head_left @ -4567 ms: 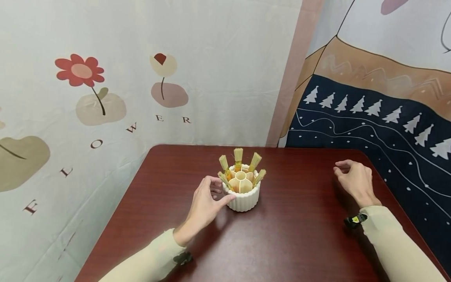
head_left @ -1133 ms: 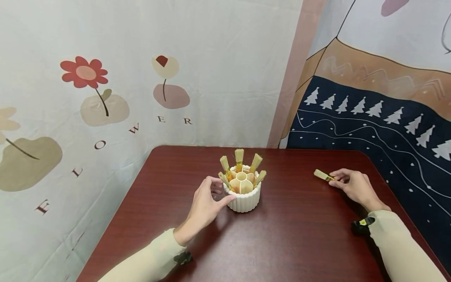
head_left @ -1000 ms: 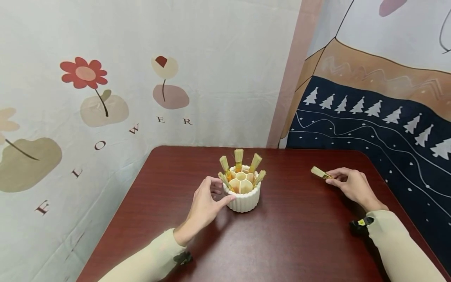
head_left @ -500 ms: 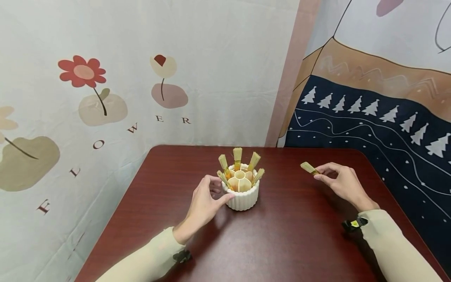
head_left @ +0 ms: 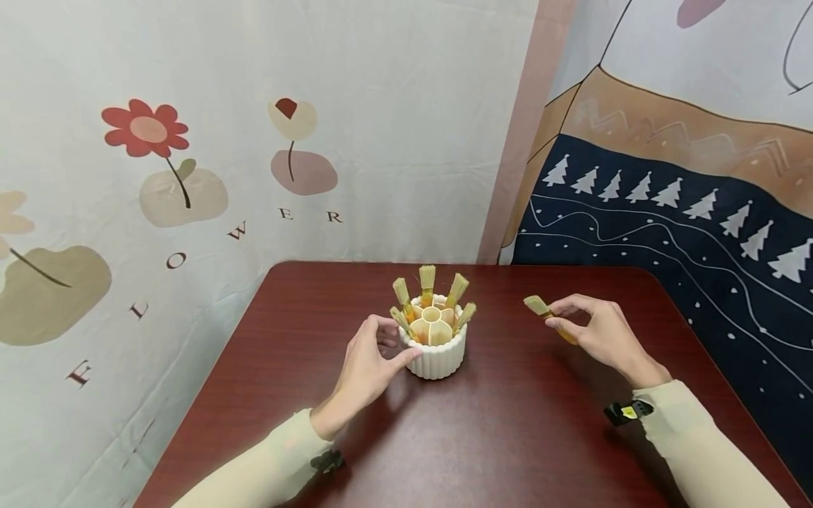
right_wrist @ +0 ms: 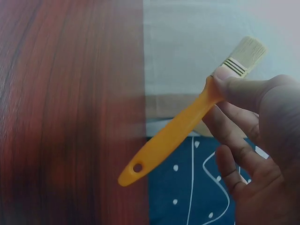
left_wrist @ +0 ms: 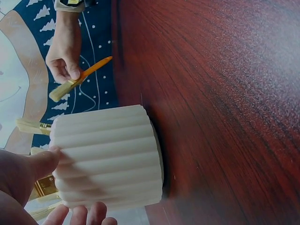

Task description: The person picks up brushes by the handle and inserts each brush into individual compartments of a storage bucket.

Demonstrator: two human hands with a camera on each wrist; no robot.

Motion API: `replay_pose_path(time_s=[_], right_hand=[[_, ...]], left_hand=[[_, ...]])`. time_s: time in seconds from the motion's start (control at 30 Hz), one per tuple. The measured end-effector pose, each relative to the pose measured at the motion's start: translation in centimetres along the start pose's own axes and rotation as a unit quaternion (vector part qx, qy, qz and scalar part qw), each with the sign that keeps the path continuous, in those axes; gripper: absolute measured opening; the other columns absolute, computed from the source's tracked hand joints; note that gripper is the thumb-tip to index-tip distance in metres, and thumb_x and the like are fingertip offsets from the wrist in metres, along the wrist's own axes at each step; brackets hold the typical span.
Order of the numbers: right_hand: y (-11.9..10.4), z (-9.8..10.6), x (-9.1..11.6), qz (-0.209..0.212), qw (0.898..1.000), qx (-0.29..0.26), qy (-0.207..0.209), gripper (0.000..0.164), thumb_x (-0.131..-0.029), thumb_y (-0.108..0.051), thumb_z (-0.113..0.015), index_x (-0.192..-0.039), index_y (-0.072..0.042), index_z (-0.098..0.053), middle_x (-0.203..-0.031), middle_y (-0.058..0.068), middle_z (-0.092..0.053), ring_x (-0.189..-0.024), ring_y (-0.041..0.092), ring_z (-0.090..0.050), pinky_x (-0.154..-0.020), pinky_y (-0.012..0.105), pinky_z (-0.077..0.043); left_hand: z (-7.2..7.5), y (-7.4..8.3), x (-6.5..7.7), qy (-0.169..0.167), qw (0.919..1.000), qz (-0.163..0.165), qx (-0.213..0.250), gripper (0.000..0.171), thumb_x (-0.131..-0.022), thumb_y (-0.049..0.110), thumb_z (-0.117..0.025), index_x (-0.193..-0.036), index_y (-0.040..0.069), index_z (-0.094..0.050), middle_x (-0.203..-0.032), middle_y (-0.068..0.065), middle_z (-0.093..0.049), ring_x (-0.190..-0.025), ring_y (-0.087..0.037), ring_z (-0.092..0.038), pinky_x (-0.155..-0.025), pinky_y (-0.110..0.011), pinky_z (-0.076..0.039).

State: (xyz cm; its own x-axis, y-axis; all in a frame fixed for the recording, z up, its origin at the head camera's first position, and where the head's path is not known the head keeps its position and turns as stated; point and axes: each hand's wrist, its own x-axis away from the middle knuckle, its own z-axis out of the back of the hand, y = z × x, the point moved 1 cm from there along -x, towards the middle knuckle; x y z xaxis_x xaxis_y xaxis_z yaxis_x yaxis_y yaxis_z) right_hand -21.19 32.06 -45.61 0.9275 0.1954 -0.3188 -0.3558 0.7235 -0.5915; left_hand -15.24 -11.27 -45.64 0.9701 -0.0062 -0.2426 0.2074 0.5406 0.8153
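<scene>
A white ribbed round holder (head_left: pixel 436 362) with petal-shaped compartments stands upright on the table. Several paintbrushes (head_left: pixel 428 279) lean outward in it, bristles up; the compartments nearest the camera show no brush. My left hand (head_left: pixel 367 363) holds the holder's left side, thumb on the front and fingers round the back, as the left wrist view (left_wrist: pixel 103 159) of the holder also shows. Off to the right, my right hand (head_left: pixel 600 331) pinches a paintbrush (right_wrist: pixel 173 133) with a yellow handle at its neck. That brush is tilted in the air, bristles up and pointing left, its handle end free.
The dark red wooden table (head_left: pixel 508 437) has rounded far corners. Behind it hangs a pale curtain (head_left: pixel 406 141) printed with flowers and letters. A navy cloth (head_left: pixel 635 219) with white trees hangs along the right side.
My right hand, bare of any visible brush in the oldest frame, now pinches a paintbrush and has carried it left, closer to the holder. The left hand and holder stay in place.
</scene>
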Motion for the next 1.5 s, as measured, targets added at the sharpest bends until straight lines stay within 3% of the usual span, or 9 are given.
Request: replay_pose_path(time_s=[0.27,0.4,0.5,0.63,0.73,1.1,1.5], right_hand=[[-1.4,-0.4,-0.1,0.025,1.000,0.001,-0.004,0.030,-0.097,-0.014,-0.097,-0.121,-0.029,-0.087,-0.111,-0.006,-0.089,-0.102,0.005,-0.074,-0.096,0.022,-0.065],[-2.1,-0.7,0.1,0.040,0.999,-0.003,-0.006,0.031,-0.095,-0.013,-0.098,-0.120,-0.028,-0.087,-0.111,-0.007,-0.088,-0.103,0.015,-0.078,-0.095,0.009,-0.058],[-2.6,-0.8,0.2,0.056,0.998,-0.009,-0.005,0.032,-0.094,-0.011,-0.099,-0.119,-0.027,-0.087,-0.110,-0.007,-0.088,-0.101,0.011,-0.079,-0.093,0.003,-0.054],[-3.4,-1.0,0.2,0.080,0.997,-0.021,0.001,0.033,-0.092,-0.010,-0.100,-0.117,-0.027,-0.087,-0.108,-0.008,-0.088,-0.097,0.000,-0.075,-0.086,0.006,-0.058],[-4.0,-1.2,0.2,0.098,0.995,-0.030,0.008,0.033,-0.092,-0.009,-0.100,-0.115,-0.028,-0.087,-0.105,-0.010,-0.087,-0.094,-0.001,-0.075,-0.083,0.007,-0.059],[-5.7,-1.3,0.2,0.131,0.991,-0.034,0.012,0.039,-0.089,-0.004,-0.101,-0.114,-0.030,-0.086,-0.104,-0.013,-0.085,-0.093,-0.001,-0.076,-0.091,0.003,-0.055],[-7.3,-1.6,0.3,0.156,0.987,-0.038,0.002,0.042,-0.087,-0.002,-0.102,-0.114,-0.031,-0.086,-0.105,-0.015,-0.085,-0.093,0.000,-0.077,-0.093,0.007,-0.058]], left_hand=[[0.1,0.1,-0.2,-0.005,0.9999,0.016,-0.003,0.056,-0.091,0.023,-0.104,-0.131,0.009,-0.068,-0.122,-0.009,-0.077,-0.108,-0.023,-0.079,-0.102,-0.044,-0.072],[0.0,0.0,-0.2,-0.004,0.9999,0.017,-0.002,0.055,-0.091,0.023,-0.104,-0.130,0.009,-0.068,-0.124,-0.010,-0.078,-0.110,-0.025,-0.079,-0.102,-0.045,-0.072],[0.0,0.0,-0.1,-0.004,0.9998,0.019,0.002,0.055,-0.091,0.023,-0.104,-0.130,0.009,-0.068,-0.125,-0.010,-0.078,-0.113,-0.025,-0.079,-0.102,-0.043,-0.073],[0.0,-0.1,-0.2,-0.005,0.9996,0.024,0.011,0.055,-0.091,0.023,-0.104,-0.131,0.009,-0.068,-0.127,-0.010,-0.078,-0.117,-0.024,-0.079,-0.103,-0.040,-0.073],[0.0,-0.1,-0.2,-0.006,0.9996,0.024,0.015,0.055,-0.091,0.023,-0.104,-0.131,0.009,-0.068,-0.128,-0.010,-0.078,-0.117,-0.025,-0.079,-0.103,-0.041,-0.073],[-0.1,-0.2,-0.3,-0.010,0.9994,0.027,0.017,0.054,-0.092,0.023,-0.103,-0.131,0.009,-0.068,-0.127,-0.010,-0.078,-0.116,-0.024,-0.079,-0.103,-0.041,-0.073],[-0.1,-0.3,-0.4,-0.013,0.9994,0.028,0.015,0.054,-0.092,0.023,-0.103,-0.132,0.009,-0.068,-0.128,-0.009,-0.079,-0.119,-0.026,-0.079,-0.103,-0.042,-0.073]])
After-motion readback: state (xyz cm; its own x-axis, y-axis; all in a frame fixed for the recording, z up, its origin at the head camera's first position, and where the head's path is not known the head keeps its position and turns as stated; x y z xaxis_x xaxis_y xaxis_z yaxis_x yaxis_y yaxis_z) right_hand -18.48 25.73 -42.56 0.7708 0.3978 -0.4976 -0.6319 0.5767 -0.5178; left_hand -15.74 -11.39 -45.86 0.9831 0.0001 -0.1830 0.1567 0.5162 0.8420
